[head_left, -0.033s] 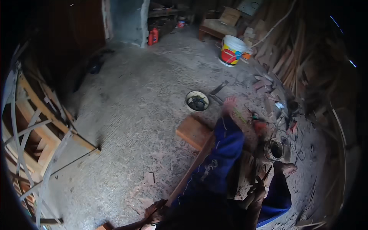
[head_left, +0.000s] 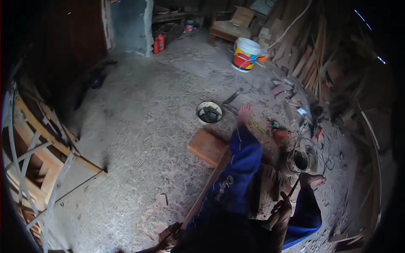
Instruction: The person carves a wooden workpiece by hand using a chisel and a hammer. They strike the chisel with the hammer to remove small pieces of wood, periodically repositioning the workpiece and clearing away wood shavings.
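My right hand [head_left: 280, 211] is closed round a slim dark tool [head_left: 292, 188], its thin end pointing up and away; its exact kind is too dim to tell. Low in the picture, my left hand [head_left: 169, 236] is curled beside the near end of a long wooden plank [head_left: 207, 190]; shadow hides what its fingers hold. The plank runs along my blue-trousered left leg, its far end by a thick wooden block [head_left: 206, 146]. Between my legs lies a slotted piece of wood [head_left: 268, 185].
A pale bowl with dark contents [head_left: 209, 113] stands ahead, a metal pot [head_left: 298, 161] by my right foot. A paint bucket [head_left: 245, 55] is farther off. Wooden frames [head_left: 38, 139] stand left; timber [head_left: 312, 67] leans at the right. A small wood scrap [head_left: 162, 199] lies on the floor.
The view has swung slightly, so the floor things sit a little farther left and higher. Both hands keep nearly the same places; the right still grips the slim tool.
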Motion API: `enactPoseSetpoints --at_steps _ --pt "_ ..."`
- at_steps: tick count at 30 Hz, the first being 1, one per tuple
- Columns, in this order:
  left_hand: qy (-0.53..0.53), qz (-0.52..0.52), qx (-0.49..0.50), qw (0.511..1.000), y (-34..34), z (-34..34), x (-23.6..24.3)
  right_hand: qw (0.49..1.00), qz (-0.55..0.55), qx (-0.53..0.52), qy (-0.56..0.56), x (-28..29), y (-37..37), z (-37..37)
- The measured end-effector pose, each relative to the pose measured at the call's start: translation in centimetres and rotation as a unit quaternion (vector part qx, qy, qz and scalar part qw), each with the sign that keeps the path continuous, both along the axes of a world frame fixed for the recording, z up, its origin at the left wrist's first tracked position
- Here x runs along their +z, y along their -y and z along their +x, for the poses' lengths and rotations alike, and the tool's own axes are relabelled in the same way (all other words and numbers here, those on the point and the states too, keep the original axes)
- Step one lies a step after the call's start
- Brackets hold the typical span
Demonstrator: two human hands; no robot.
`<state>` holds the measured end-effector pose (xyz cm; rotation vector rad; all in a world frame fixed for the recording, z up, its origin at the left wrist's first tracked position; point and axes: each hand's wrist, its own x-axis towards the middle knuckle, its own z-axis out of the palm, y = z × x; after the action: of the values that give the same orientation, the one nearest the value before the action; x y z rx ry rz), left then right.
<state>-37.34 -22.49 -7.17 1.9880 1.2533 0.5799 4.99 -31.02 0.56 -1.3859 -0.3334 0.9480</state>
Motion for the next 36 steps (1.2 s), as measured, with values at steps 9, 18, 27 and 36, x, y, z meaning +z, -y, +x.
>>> enactPoseSetpoints --at_steps 9,18,27,36 --pt "-0.164 0.343 0.319 0.868 -55.4 35.1 -4.7 0.979 0.103 0.039 0.171 16.8 4.0 -5.8" --pt "-0.160 0.480 0.423 0.752 -56.2 38.7 -9.2 0.902 0.047 0.101 0.416 30.9 4.0 -6.6" --pt "0.047 0.189 -0.079 0.978 -16.2 20.1 -2.2 0.901 -0.133 0.267 0.316 29.3 -10.0 -7.2" --pt "-0.116 -0.278 0.059 0.952 10.4 -6.0 -6.7 0.858 0.035 0.362 0.362 31.8 -18.4 -12.7"
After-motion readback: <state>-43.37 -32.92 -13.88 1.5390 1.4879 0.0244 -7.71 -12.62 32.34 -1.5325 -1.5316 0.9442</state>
